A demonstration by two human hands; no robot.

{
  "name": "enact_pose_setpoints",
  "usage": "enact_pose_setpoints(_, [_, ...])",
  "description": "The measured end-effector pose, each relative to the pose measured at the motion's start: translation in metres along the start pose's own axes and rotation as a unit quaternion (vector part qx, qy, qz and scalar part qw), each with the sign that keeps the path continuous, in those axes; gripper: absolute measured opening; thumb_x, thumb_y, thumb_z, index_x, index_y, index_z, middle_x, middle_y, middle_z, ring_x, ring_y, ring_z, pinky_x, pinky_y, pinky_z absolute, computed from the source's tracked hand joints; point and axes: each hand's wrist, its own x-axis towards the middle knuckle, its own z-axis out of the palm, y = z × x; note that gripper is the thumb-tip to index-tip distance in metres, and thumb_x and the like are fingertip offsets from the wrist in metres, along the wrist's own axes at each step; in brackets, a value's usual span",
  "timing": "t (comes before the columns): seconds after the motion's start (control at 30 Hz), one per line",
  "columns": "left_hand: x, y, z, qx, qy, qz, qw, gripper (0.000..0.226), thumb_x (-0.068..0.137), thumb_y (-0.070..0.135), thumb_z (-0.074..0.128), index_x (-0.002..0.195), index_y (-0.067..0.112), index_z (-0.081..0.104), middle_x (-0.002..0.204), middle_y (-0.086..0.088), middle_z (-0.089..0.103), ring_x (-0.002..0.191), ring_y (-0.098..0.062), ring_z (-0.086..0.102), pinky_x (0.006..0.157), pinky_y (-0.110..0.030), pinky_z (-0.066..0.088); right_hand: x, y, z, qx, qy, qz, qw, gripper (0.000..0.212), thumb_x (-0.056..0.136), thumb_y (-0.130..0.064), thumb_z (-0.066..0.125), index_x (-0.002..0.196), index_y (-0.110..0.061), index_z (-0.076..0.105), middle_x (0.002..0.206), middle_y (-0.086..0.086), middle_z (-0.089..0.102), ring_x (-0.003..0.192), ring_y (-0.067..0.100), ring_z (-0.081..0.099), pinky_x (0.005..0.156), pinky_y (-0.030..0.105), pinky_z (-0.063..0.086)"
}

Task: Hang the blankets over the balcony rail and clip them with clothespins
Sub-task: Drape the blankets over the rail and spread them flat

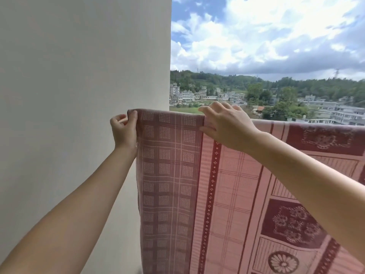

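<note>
Here's the blanket, pink and dark red with checks and flower panels, draped over the top of the balcony rail and hanging down toward the camera; the rail itself is hidden under the cloth. The left hand is up at the blanket's left corner, right beside the pale wall, and its grip is closed on the fabric: thumb and fingers curl in and pinch the top edge at the corner. The right hand lies over the top fold a little farther right, fingers spread and reaching over the far side, thumb pressed against the near face of the cloth, so its grip wraps the folded edge. Both forearms stretch up from the lower corners of the view. Beyond the blanket's top edge sit low white buildings, green hills behind them and a cloudy blue sky.
</note>
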Motion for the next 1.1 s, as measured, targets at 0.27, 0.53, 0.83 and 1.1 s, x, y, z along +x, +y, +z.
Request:
enact_pose_setpoints(0.27, [-0.080,-0.039,0.044,0.420,-0.166,0.487,0.748,0.055,0.096,0.038,0.035,0.144,0.012,0.026,0.152,-0.019,0.024,0.142,-0.033,0.018,0.115,-0.054,0.010,-0.091,-0.013,0.064,-0.066,0.085,0.010,0.994,0.045,0.092,-0.034,0.038,0.134,-0.020,0.043,0.151,0.009,0.029,0.142,0.025,0.017,0.113,0.059,0.010])
enact_pose_setpoints(0.53, [-0.199,-0.187,-0.006,0.573,-0.406,0.364,0.612,0.056,0.091,0.039,0.025,0.143,0.017,0.024,0.150,-0.020,0.028,0.139,-0.036,0.027,0.109,-0.063,0.015,-0.328,-0.046,0.158,0.094,-0.435,0.090,0.891,0.053,0.095,-0.038,0.031,0.145,-0.024,0.018,0.158,0.004,0.007,0.145,0.022,0.004,0.113,0.060,0.000])
enact_pose_setpoints(0.83, [-0.390,-0.232,0.004,0.549,-0.593,0.153,0.569,0.042,0.097,0.030,0.028,0.135,0.018,0.043,0.140,0.000,0.047,0.133,-0.018,0.036,0.115,-0.051,-0.001,-0.529,-0.053,0.106,0.148,-0.357,0.423,0.819,0.039,0.093,-0.023,0.040,0.131,-0.018,0.045,0.136,0.005,0.051,0.125,0.027,0.045,0.107,0.044,0.027])
enact_pose_setpoints(1.1, [-0.563,-0.213,0.046,0.502,-0.665,0.142,0.534,0.037,0.096,0.021,0.032,0.131,0.018,0.042,0.137,0.000,0.045,0.133,-0.019,0.033,0.115,-0.050,-0.001,-0.681,-0.060,0.013,0.111,-0.320,0.565,0.752,0.041,0.091,-0.021,0.045,0.132,-0.016,0.045,0.131,0.006,0.055,0.121,0.028,0.050,0.106,0.047,0.029])
